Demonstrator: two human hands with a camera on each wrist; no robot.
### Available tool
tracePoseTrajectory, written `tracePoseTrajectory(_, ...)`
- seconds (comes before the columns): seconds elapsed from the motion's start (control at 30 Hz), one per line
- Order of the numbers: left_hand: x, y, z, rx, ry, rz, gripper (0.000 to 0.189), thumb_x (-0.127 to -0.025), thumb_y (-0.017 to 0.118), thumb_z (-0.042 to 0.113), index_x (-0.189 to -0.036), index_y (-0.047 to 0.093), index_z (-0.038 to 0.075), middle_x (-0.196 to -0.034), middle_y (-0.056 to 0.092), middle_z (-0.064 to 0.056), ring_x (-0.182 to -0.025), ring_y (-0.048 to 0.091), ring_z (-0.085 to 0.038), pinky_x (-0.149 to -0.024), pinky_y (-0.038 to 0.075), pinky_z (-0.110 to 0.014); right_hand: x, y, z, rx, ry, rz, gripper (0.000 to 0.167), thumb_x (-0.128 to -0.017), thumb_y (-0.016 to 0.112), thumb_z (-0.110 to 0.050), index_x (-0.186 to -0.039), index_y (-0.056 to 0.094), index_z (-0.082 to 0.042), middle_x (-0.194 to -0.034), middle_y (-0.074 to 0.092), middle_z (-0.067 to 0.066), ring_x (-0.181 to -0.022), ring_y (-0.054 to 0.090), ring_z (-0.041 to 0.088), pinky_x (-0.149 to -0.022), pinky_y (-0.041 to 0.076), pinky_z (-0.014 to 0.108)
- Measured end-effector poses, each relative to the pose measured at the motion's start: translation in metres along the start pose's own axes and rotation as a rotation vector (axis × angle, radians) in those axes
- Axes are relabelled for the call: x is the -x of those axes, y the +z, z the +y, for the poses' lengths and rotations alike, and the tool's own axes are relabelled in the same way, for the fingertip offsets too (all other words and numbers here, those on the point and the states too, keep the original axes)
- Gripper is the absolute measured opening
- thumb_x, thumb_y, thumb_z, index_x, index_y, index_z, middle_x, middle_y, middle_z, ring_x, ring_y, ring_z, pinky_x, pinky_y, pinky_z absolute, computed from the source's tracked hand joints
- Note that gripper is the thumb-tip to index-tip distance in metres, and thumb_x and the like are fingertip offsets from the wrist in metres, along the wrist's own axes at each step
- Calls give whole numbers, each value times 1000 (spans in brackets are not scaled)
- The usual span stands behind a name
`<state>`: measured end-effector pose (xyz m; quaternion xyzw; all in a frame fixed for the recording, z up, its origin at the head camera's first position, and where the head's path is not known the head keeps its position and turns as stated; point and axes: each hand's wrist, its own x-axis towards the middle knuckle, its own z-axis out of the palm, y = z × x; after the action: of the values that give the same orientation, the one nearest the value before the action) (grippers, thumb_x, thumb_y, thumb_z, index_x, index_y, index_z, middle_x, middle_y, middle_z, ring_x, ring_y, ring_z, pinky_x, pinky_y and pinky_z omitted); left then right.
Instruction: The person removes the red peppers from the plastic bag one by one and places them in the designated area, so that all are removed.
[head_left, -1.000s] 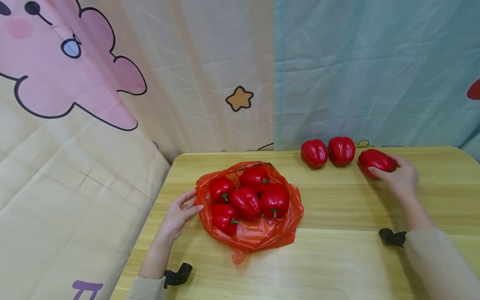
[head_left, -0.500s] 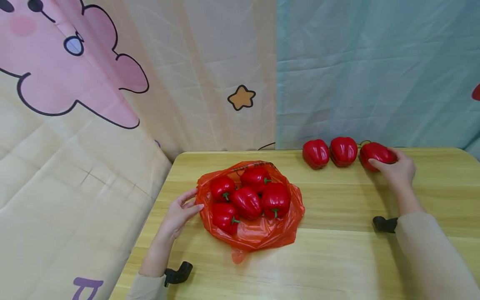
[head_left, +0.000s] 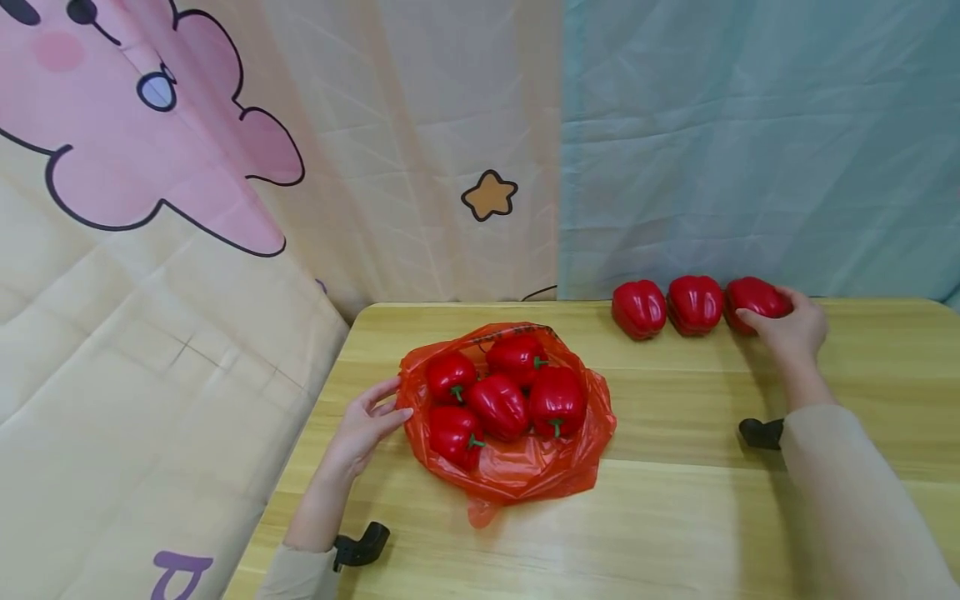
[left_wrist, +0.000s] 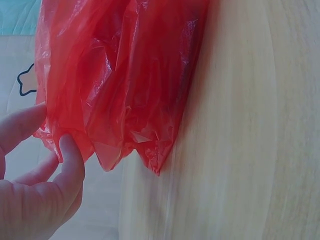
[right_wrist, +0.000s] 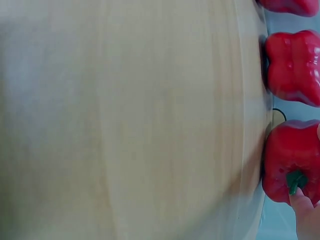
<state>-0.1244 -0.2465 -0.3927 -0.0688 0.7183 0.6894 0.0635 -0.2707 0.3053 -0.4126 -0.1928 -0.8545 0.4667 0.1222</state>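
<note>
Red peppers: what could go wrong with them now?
The held pepper in the right grip could bump the next pepper, since they're so close. A push might send it over the back edge of the table. The left grip touches the bag, so a tug could shift the peppers inside.

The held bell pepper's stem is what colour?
The stem is dark green, clearest in the right wrist view.

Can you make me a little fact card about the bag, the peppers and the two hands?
bag: red plastic bag, open, on the wooden table
inside bag: five red peppers showing
back row: three red peppers by the table's far edge
left hand: holds the bag's left edge
right hand: holds the row's rightmost pepper
</note>
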Motion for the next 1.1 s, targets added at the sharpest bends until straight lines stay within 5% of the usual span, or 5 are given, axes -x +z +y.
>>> tracePoseTrajectory(0.73, -1, 0, -2, -11, -9, 1, 57, -88, 58, -3, -139, 34, -4, -137, 37, -21, -100, 59, -12, -84, 51, -25, -2, -8, -12, 4, 24, 7, 75, -85, 60, -41, -145, 31, -5, -150, 25, 17, -135, 22, 35, -105, 33, 50)
tracePoseTrajectory(1.1, -1, -2, -1, -8, -9, -4, 57, -88, 58, -3, -140, 33, -3, -137, 37, -20, -98, 59, -9, -84, 51, -25, 21, -26, -43, 54, -179, 44, 70, -85, 62, -42, -143, 37, -13, -147, 32, 13, -133, 27, 31, -104, 34, 43)
